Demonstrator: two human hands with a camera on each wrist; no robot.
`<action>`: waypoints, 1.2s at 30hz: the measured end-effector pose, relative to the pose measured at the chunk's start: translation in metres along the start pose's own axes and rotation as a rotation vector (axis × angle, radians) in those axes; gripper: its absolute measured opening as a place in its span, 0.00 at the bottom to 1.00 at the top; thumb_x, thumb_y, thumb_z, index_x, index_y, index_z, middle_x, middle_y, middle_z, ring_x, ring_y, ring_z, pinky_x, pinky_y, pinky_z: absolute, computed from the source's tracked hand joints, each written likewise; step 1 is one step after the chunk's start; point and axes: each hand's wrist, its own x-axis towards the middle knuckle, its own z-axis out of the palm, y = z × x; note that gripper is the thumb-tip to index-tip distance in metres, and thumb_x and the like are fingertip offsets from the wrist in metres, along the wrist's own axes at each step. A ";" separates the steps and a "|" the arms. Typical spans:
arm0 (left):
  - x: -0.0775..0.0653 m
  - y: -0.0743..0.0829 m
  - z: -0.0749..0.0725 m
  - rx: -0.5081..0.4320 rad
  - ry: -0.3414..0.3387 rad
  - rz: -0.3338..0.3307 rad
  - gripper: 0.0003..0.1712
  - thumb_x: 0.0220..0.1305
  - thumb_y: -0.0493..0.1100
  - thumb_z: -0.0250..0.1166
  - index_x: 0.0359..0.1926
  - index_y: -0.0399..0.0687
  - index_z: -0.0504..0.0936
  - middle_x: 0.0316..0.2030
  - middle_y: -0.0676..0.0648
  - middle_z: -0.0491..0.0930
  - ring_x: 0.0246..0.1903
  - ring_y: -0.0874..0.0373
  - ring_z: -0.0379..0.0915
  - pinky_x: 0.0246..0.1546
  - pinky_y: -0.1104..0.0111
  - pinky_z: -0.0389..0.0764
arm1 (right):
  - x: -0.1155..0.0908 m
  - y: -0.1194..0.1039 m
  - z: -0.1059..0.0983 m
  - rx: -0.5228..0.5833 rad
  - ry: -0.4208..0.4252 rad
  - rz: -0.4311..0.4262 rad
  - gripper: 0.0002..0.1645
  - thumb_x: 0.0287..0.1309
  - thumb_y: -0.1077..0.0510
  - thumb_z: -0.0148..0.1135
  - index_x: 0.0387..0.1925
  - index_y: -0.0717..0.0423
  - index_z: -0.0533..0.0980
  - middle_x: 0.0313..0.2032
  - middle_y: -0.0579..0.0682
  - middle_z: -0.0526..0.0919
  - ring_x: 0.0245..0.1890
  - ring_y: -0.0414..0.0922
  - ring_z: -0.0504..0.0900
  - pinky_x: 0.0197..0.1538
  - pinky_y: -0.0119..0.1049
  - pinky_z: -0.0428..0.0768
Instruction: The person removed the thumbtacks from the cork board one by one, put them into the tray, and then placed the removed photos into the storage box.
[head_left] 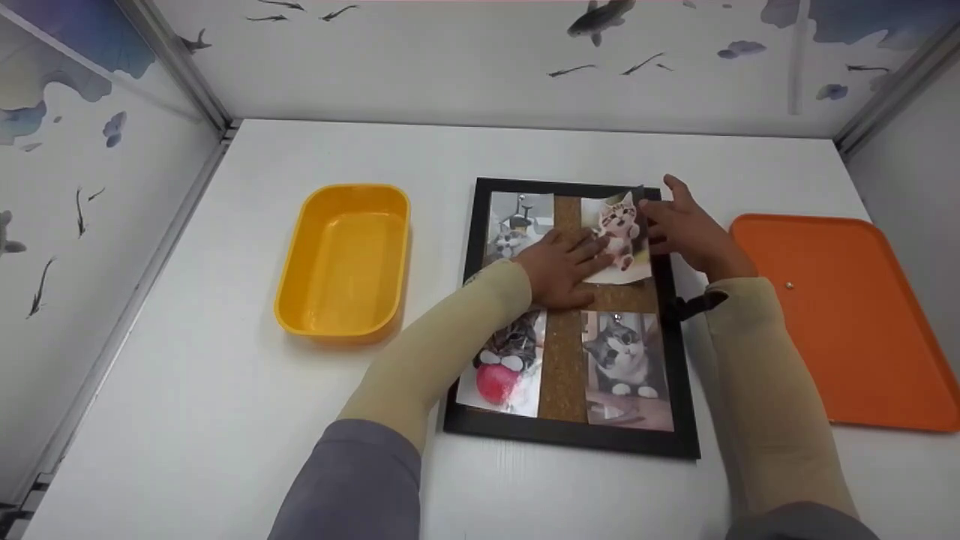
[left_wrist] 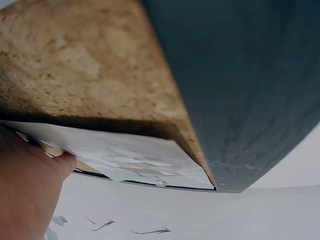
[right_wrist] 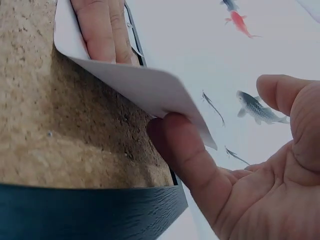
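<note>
A black-framed cork board (head_left: 564,367) lies on the table with several cat photos on it. My left hand (head_left: 561,270) rests palm down on its middle with fingers spread, their tips on the upper-right kitten photo (head_left: 619,225). That photo's right edge is lifted off the cork in the right wrist view. There, a finger of my right hand (right_wrist: 250,175) touches the underside of the raised edge, while the thumb stands apart from the paper. Below lies a grey-and-white cat photo (head_left: 626,367). The upper-left photo (head_left: 517,217) and lower-left photo (head_left: 502,382) are partly hidden by my left hand and arm.
A yellow tub (head_left: 345,262) stands left of the board. To the right lies an orange tray (head_left: 862,322), bearing a small shiny pin-like piece (head_left: 789,285); my right forearm overlaps its near-left side. White panels with painted fish (head_left: 600,19) border the table.
</note>
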 end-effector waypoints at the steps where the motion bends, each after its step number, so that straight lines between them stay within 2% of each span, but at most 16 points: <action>1: 0.000 0.000 0.000 0.003 0.000 0.000 0.41 0.73 0.70 0.24 0.78 0.63 0.29 0.78 0.54 0.26 0.76 0.51 0.24 0.73 0.49 0.40 | 0.000 0.000 0.000 0.000 0.001 0.015 0.58 0.69 0.35 0.52 0.77 0.42 0.24 0.74 0.64 0.50 0.67 0.62 0.64 0.65 0.58 0.67; 5: 0.001 0.000 0.001 0.015 -0.004 -0.001 0.41 0.72 0.71 0.23 0.78 0.63 0.28 0.78 0.54 0.24 0.76 0.51 0.23 0.73 0.49 0.41 | 0.002 0.001 0.000 0.020 -0.031 0.059 0.55 0.69 0.32 0.49 0.78 0.44 0.28 0.71 0.64 0.57 0.65 0.59 0.68 0.62 0.54 0.71; 10: 0.003 -0.001 0.003 0.015 0.008 0.003 0.41 0.73 0.70 0.24 0.79 0.63 0.29 0.78 0.53 0.26 0.76 0.51 0.23 0.73 0.49 0.41 | 0.005 0.003 -0.004 0.036 -0.120 0.083 0.47 0.71 0.30 0.39 0.78 0.50 0.43 0.67 0.61 0.65 0.61 0.55 0.74 0.56 0.48 0.77; 14: 0.002 -0.002 0.002 0.024 0.014 0.006 0.41 0.73 0.70 0.25 0.79 0.62 0.31 0.78 0.53 0.27 0.77 0.50 0.24 0.73 0.49 0.43 | 0.010 0.004 -0.006 0.090 -0.160 0.118 0.43 0.71 0.29 0.35 0.69 0.56 0.59 0.63 0.59 0.71 0.58 0.52 0.77 0.53 0.47 0.79; 17: 0.002 -0.002 0.002 0.030 0.011 0.008 0.41 0.73 0.70 0.25 0.79 0.62 0.30 0.78 0.53 0.27 0.76 0.50 0.24 0.73 0.49 0.42 | 0.016 0.009 -0.008 0.172 -0.161 0.143 0.42 0.69 0.27 0.34 0.63 0.57 0.64 0.58 0.57 0.74 0.54 0.51 0.79 0.51 0.46 0.80; 19: 0.003 -0.002 0.003 0.024 0.010 0.007 0.41 0.73 0.70 0.25 0.79 0.62 0.29 0.78 0.53 0.26 0.76 0.50 0.23 0.73 0.49 0.42 | 0.019 0.012 -0.009 0.232 -0.156 0.156 0.43 0.68 0.26 0.34 0.62 0.57 0.63 0.55 0.56 0.75 0.51 0.51 0.80 0.49 0.46 0.80; 23: 0.004 0.000 0.004 0.023 0.009 0.010 0.41 0.72 0.71 0.24 0.79 0.62 0.29 0.78 0.52 0.26 0.76 0.49 0.23 0.73 0.49 0.41 | 0.020 0.016 -0.012 0.308 -0.141 0.190 0.47 0.66 0.25 0.36 0.68 0.56 0.57 0.55 0.57 0.75 0.51 0.51 0.81 0.51 0.46 0.81; 29: 0.006 -0.001 0.006 0.008 0.009 -0.002 0.41 0.73 0.71 0.24 0.78 0.63 0.29 0.78 0.54 0.26 0.76 0.51 0.23 0.73 0.50 0.41 | 0.020 0.016 -0.008 0.271 -0.118 0.179 0.50 0.67 0.25 0.33 0.76 0.54 0.51 0.66 0.59 0.66 0.56 0.51 0.79 0.52 0.45 0.80; 33: 0.006 -0.002 0.007 -0.005 -0.002 -0.005 0.41 0.72 0.71 0.23 0.78 0.64 0.28 0.78 0.54 0.25 0.76 0.51 0.22 0.74 0.50 0.39 | 0.020 0.015 -0.005 0.260 -0.099 0.175 0.49 0.67 0.26 0.36 0.75 0.54 0.53 0.67 0.58 0.65 0.56 0.50 0.78 0.52 0.44 0.80; 36: 0.006 -0.002 0.006 -0.004 -0.003 -0.004 0.41 0.72 0.71 0.23 0.78 0.64 0.28 0.78 0.54 0.25 0.76 0.51 0.21 0.74 0.51 0.39 | 0.019 0.015 -0.003 0.257 -0.082 0.182 0.46 0.69 0.28 0.40 0.73 0.56 0.56 0.65 0.58 0.67 0.54 0.49 0.80 0.51 0.42 0.81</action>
